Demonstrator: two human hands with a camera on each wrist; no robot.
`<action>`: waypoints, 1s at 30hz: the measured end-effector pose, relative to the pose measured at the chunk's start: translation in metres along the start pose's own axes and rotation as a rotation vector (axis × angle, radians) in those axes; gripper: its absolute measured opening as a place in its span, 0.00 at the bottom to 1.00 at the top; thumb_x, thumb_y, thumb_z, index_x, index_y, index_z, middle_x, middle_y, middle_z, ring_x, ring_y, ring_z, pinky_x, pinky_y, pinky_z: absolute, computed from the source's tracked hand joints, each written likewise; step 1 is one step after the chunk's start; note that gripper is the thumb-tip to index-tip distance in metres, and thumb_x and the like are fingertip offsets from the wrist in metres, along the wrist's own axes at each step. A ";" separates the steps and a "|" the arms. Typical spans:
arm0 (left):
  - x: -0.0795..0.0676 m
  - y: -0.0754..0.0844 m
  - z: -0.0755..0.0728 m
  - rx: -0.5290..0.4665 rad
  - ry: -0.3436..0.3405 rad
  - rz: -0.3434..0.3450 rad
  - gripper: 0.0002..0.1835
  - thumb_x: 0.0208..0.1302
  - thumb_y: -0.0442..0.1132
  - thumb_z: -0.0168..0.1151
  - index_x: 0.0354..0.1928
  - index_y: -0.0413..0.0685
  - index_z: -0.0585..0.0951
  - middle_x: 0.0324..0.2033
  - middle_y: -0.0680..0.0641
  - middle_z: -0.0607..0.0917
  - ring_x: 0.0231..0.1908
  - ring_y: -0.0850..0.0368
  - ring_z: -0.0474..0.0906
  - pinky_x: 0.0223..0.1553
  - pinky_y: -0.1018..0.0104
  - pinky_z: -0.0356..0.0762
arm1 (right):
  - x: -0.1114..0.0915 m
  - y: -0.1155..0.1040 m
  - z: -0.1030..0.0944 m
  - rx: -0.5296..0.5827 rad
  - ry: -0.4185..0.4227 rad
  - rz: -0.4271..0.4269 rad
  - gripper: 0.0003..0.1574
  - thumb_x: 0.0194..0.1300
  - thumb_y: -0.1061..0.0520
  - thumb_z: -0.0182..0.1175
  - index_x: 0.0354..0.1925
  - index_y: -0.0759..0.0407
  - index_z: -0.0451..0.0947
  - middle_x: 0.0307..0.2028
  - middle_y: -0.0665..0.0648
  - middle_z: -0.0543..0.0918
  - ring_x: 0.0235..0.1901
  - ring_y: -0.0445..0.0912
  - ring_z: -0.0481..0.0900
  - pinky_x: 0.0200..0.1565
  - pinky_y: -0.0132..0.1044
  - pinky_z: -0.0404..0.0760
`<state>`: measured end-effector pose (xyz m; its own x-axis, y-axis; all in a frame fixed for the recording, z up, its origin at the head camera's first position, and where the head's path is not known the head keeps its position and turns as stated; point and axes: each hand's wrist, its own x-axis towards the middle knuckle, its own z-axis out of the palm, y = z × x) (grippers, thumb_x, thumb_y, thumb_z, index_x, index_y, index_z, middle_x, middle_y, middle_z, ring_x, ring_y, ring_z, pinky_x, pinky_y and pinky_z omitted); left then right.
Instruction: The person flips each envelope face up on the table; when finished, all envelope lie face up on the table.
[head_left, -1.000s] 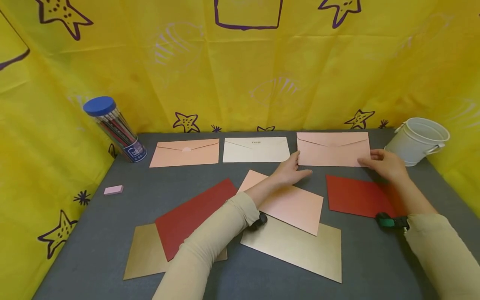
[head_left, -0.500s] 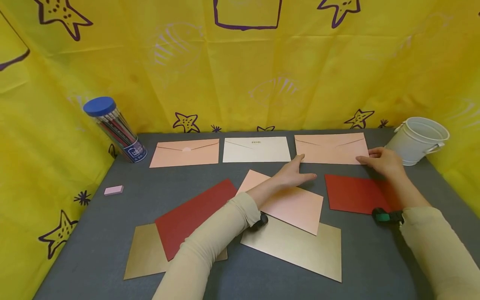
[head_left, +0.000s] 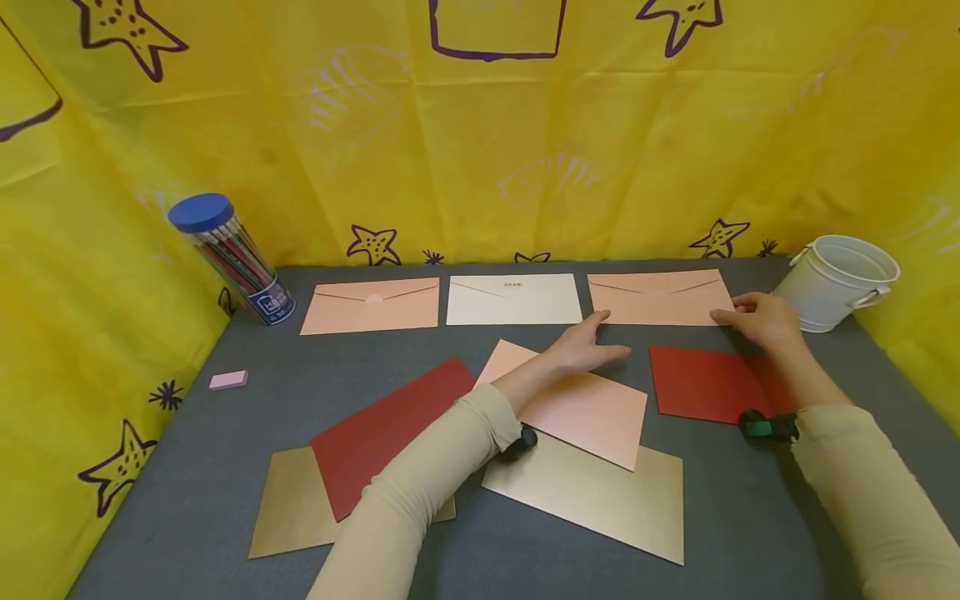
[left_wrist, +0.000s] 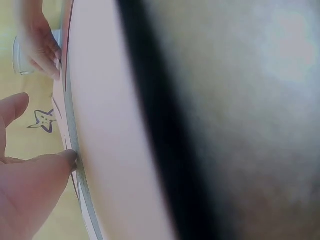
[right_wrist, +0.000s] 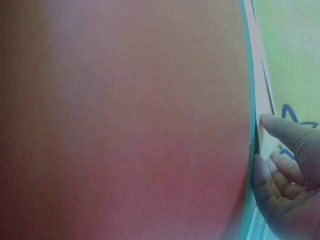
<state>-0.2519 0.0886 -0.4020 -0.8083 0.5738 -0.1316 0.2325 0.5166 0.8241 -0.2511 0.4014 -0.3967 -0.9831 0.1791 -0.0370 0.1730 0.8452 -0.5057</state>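
Observation:
A peach-pink envelope (head_left: pixel 656 304) lies at the back right of the dark table, its flap side up. My right hand (head_left: pixel 768 321) pinches its lower right corner, with the thumb on top, as the right wrist view also shows. My left hand (head_left: pixel 577 348) has its fingers extended, a fingertip touching the lower left corner and the thumb held apart. To the left, a white envelope (head_left: pixel 513 300) and another peach envelope (head_left: pixel 367 308) with a round seal make a row with it. Beneath my left forearm is a further peach envelope (head_left: pixel 592 417).
Red envelopes (head_left: pixel 393 437) (head_left: pixel 697 383) and gold envelopes (head_left: pixel 592 500) (head_left: pixel 288 504) lie nearer, some overlapping. A white bucket (head_left: pixel 832 287) stands at the back right. A pencil tub (head_left: pixel 240 271) stands back left, with a pink eraser (head_left: pixel 228 381) nearer. Yellow cloth (head_left: pixel 480 150) surrounds the table.
The right-hand peach envelope has come down onto the table, shifting slightly left. My right hand moved left with it, and my left fingertips shifted slightly right along its corner.

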 end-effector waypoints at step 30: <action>-0.021 -0.007 -0.016 0.373 -0.183 0.139 0.36 0.71 0.46 0.54 0.74 0.38 0.55 0.74 0.40 0.56 0.73 0.51 0.51 0.69 0.70 0.48 | -0.015 -0.029 0.020 -0.089 -0.010 -0.279 0.33 0.67 0.54 0.56 0.56 0.82 0.67 0.55 0.85 0.66 0.57 0.78 0.58 0.59 0.70 0.52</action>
<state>-0.2450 0.0629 -0.3960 -0.6543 0.7398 -0.1569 0.5385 0.6014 0.5902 -0.2421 0.3645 -0.3985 -0.9939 -0.0711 0.0838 -0.0999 0.9020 -0.4201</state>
